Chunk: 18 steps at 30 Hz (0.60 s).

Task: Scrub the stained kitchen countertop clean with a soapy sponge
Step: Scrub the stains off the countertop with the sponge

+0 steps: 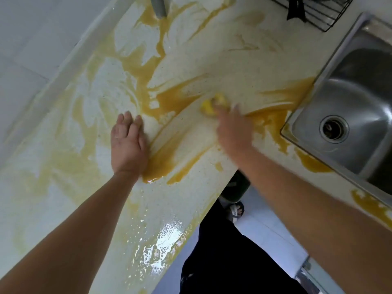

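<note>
The pale speckled countertop (222,66) is smeared with orange-yellow stains (169,100) that run from the back wall to the front edge. My right hand (232,126), blurred by motion, holds a yellow sponge (209,106) pressed on the counter in the middle of the stains. Most of the sponge is hidden under the fingers. My left hand (127,143) rests flat on the counter to the left, fingers straight and together, its edge against a thick orange streak. Soapy foam (163,240) lies near the front edge.
A steel sink (350,115) with a round drain is set into the counter at the right. A black wire rack (318,13) stands at the back right. A grey pipe (159,7) rises at the back. A tiled wall runs along the left.
</note>
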Tool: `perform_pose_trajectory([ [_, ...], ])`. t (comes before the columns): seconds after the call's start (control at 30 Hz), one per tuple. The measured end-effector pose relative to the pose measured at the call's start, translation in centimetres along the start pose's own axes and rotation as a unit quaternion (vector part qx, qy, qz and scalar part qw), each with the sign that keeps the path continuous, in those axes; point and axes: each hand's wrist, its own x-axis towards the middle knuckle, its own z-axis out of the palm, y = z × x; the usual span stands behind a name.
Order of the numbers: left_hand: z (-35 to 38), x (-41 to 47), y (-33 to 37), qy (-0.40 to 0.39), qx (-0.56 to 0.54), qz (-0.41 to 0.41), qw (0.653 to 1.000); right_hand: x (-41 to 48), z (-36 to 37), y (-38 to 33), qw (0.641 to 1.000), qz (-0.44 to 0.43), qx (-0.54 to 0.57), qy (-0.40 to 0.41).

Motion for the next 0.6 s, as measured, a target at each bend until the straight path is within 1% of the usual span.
perform_pose_trajectory([
  [0.07,-0.1,0.0,0.0,0.009,-0.007,0.002,1.000,2.6,-1.0,3.1,0.997,0.073,-0.005,0.026],
  [0.13,-0.2,0.2,0.2,0.015,-0.018,0.000,1.000,3.6,-0.8,4.0,0.993,0.115,0.003,0.033],
  [0.2,-0.3,0.7,0.4,0.020,-0.023,0.000,1.000,3.0,-0.1,2.2,0.988,0.148,-0.010,0.030],
  [0.23,-0.3,1.3,0.5,0.023,-0.023,0.004,0.999,2.0,0.4,0.4,0.989,0.145,-0.008,0.039],
  [0.27,-0.2,1.8,0.6,0.026,-0.023,0.005,0.999,0.6,1.1,-1.6,0.992,0.119,0.006,0.045],
  [0.3,-0.2,2.3,0.7,0.026,-0.020,0.007,0.999,-1.1,1.7,-3.9,0.996,0.078,0.030,0.034],
  [0.33,-0.1,2.6,0.7,0.028,-0.016,0.006,0.999,-3.1,2.3,-6.1,0.999,0.020,0.049,0.005],
  [0.37,0.0,2.8,0.7,0.028,-0.013,0.006,1.000,-5.0,2.7,-7.8,0.996,-0.049,0.055,-0.044],
  [0.4,0.0,2.8,0.7,0.029,-0.012,0.006,0.999,-6.8,3.0,-8.8,0.988,-0.117,0.055,-0.090],
  [0.43,0.0,2.7,0.6,0.029,-0.011,0.005,1.000,-8.3,3.3,-9.2,0.978,-0.172,0.049,-0.109],
  [0.47,-0.1,2.7,0.7,0.031,-0.012,0.006,0.999,-8.9,3.3,-8.6,0.972,-0.206,0.042,-0.105],
  [0.5,-0.1,2.7,0.8,0.031,-0.012,0.006,0.999,-8.6,3.0,-7.3,0.970,-0.226,0.036,-0.081],
  [0.53,-0.1,2.8,0.8,0.031,-0.014,0.007,0.999,-7.4,2.6,-5.7,0.973,-0.219,0.021,-0.068],
  [0.57,-0.2,2.9,0.8,0.030,-0.014,0.008,0.999,-5.6,2.1,-4.1,0.980,-0.192,-0.001,-0.059],
  [0.6,-0.2,3.0,0.7,0.031,-0.014,0.005,0.999,-3.3,1.2,-2.6,0.988,-0.147,-0.029,-0.037],
])
